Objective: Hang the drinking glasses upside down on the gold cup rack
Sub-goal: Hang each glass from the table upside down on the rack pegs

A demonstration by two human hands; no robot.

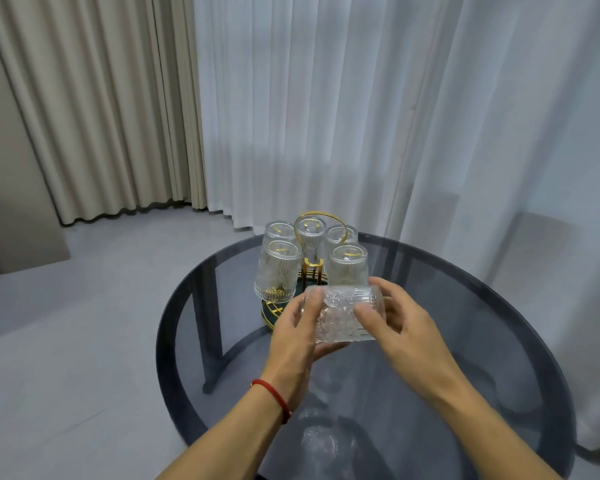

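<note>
A clear patterned drinking glass [340, 315] lies sideways in the air just in front of the gold cup rack [313, 268]. My left hand [297, 336] grips its left end and cradles it from below. My right hand [395, 315] holds its right end, with the thumb across the glass wall. On the rack hang several glasses upside down, among them one at front left [278, 271] and one at front right [347, 268]. The rack's dark green round base [269, 313] with a gold rim shows beneath them, partly hidden by my hands.
The rack stands near the far edge of a round smoked-glass table [447, 341] with dark legs visible through the top. White sheer curtains [361, 116] hang behind it and beige curtains [101, 98] to the left. Grey floor lies to the left.
</note>
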